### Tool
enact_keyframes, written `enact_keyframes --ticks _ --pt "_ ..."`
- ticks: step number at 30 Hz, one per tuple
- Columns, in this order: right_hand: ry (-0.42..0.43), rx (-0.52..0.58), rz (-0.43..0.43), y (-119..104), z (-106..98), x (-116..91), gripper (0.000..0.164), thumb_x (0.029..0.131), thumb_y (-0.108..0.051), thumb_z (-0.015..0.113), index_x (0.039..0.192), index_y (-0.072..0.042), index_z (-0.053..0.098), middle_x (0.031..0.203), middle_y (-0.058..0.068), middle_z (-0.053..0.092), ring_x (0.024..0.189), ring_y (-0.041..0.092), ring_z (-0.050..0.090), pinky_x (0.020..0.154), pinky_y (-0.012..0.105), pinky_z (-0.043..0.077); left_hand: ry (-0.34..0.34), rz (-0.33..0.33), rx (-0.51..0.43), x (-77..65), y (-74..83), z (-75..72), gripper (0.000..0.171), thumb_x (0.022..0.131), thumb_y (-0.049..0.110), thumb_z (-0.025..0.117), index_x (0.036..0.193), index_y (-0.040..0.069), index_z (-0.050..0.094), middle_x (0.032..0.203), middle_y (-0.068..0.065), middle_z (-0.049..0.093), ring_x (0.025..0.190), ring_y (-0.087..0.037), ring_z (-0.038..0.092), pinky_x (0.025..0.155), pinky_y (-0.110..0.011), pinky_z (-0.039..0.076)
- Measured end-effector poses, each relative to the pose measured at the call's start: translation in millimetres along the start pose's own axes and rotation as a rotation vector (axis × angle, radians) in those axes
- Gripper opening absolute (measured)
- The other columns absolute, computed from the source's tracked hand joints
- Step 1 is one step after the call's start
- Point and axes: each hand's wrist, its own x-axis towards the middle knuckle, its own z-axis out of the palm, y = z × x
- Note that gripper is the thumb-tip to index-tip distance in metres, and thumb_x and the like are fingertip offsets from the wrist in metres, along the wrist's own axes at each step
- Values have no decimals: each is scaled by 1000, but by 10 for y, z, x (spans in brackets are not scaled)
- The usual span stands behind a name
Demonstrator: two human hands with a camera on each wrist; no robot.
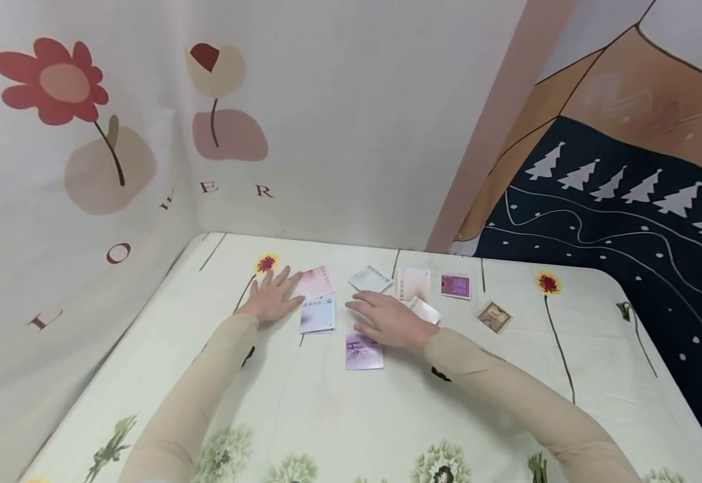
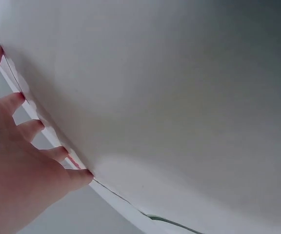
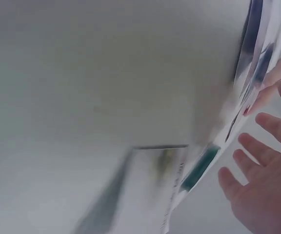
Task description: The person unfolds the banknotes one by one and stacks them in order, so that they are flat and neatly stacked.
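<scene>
My left hand rests on the tabletop with its fingers spread, fingertips right at the left edge of a pink banknote. Just below that lies a blue banknote, slightly fanned over another piece. My right hand reaches in over the middle with loosely extended fingers and grips nothing. Under its fingertips' side is a violet banknote, and beyond them a grey-green one. A pale folded note sits partly hidden behind the right hand; in the right wrist view a folded note stands tented.
Farther right are a pale pink note, a small purple note and a small brown note. The flower-printed cloth covers the table. Curtains hang along the back and left edges.
</scene>
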Motion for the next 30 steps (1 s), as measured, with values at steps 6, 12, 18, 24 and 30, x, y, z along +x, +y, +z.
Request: enact_keyframes --ticks 6,12,18,24,30 --pt "49 51 95 -50 -15 376 39 99 -21 54 136 -7 53 135 12 53 125 27 47 105 43 38 4 -4 4 13 15 19 69 99 47 42 154 11 21 158 -20 9 139 -52 2 105 -72 1" --pt "102 257 236 -29 55 714 33 98 -8 54 130 2 56 125 15 60 114 26 56 99 34 44 15 -23 17 9 37 -2 68 99 47 44 154 11 23 158 -20 10 138 -53 4 104 -73 2" --pt "183 654 479 -13 108 835 35 96 -5 53 130 6 54 121 18 62 113 28 58 98 35 46 32 -16 9 -8 76 -25 67 99 45 47 152 10 26 157 -22 12 138 -54 5 103 -74 3" --pt "240 799 592 17 144 843 33 96 -9 55 127 3 58 118 15 64 111 27 58 97 35 46 74 18 -33 10 79 -8 66 97 42 52 150 8 31 156 -23 18 138 -53 8 104 -73 5" --pt "240 820 582 -2 184 846 31 95 -7 56 125 2 60 116 15 64 108 26 59 94 34 48 144 128 -108 79 53 44 55 94 30 61 140 5 45 145 -21 37 133 -45 25 103 -67 20"
